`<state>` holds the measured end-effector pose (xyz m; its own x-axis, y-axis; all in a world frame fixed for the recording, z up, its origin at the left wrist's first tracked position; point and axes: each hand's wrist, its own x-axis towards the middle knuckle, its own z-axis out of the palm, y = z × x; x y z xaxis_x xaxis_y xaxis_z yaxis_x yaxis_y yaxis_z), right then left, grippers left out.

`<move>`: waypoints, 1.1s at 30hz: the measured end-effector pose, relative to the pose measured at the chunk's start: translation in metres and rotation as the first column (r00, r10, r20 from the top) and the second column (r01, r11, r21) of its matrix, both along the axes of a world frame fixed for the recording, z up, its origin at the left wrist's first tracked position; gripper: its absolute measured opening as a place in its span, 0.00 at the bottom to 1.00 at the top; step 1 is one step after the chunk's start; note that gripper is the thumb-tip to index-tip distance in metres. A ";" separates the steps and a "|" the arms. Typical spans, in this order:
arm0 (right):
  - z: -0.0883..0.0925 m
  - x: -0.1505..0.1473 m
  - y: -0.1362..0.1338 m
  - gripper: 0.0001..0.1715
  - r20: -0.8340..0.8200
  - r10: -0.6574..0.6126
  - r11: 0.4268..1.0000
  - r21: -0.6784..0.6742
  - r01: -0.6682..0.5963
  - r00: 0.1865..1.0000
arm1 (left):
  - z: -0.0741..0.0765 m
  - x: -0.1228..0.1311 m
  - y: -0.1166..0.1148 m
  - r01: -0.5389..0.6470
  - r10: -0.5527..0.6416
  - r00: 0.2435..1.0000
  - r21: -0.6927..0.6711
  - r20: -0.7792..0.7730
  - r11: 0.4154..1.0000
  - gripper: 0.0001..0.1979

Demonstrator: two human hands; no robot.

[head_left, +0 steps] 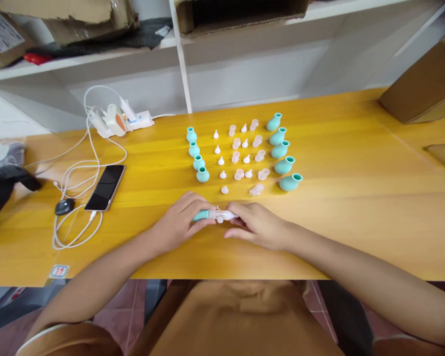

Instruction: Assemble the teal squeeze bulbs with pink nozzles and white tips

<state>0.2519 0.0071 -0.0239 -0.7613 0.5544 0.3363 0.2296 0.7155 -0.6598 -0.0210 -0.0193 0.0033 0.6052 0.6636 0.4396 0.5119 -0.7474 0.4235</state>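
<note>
Close to the table's front edge, my left hand (185, 220) is closed around the teal squeeze bulb (200, 215) of what looks like a nasal aspirator. A clear plastic connector (215, 214) joins the bulb to a white nozzle (228, 215). My right hand (257, 223) grips that nozzle from the other side, its fingertips partly hidden. Just beyond my hands stand a loose white nozzle tip (224, 190) and a clear connector (256, 190). Columns of more teal bulbs (202, 174), white tips (248, 173) and clear connectors (239, 174) stretch toward the back, with larger teal bulbs (290, 182) at the right.
Left of my hands lie a phone (106, 188), coiled white cables (77, 237) and a small black case (64, 206). A power strip (141, 120) sits at the back under the shelf (244, 29). A cardboard box (422, 84) stands at the far right.
</note>
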 end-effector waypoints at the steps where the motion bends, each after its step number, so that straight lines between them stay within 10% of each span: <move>1: -0.002 -0.001 0.000 0.28 0.047 -0.013 0.999 0.041 0.011 0.999 | 0.000 0.000 0.000 0.010 -0.010 1.000 -0.015 -0.010 1.000 0.11; 13: -0.007 -0.007 -0.007 0.19 0.139 -0.202 0.836 0.541 0.097 0.970 | -0.006 0.003 -0.004 -0.011 0.007 1.000 -0.162 -0.028 0.987 0.14; 33: -0.015 -0.009 -0.020 0.15 0.347 -0.255 0.861 0.507 0.049 0.902 | -0.012 0.011 -0.013 0.083 -0.063 0.988 0.144 -0.138 0.986 0.02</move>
<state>0.2428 -0.0128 -0.0388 -0.8040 0.5234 0.2824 0.5245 0.8478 -0.0782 -0.0101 -0.0325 -0.0085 0.7092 0.5487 0.4427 0.4979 -0.8344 0.2365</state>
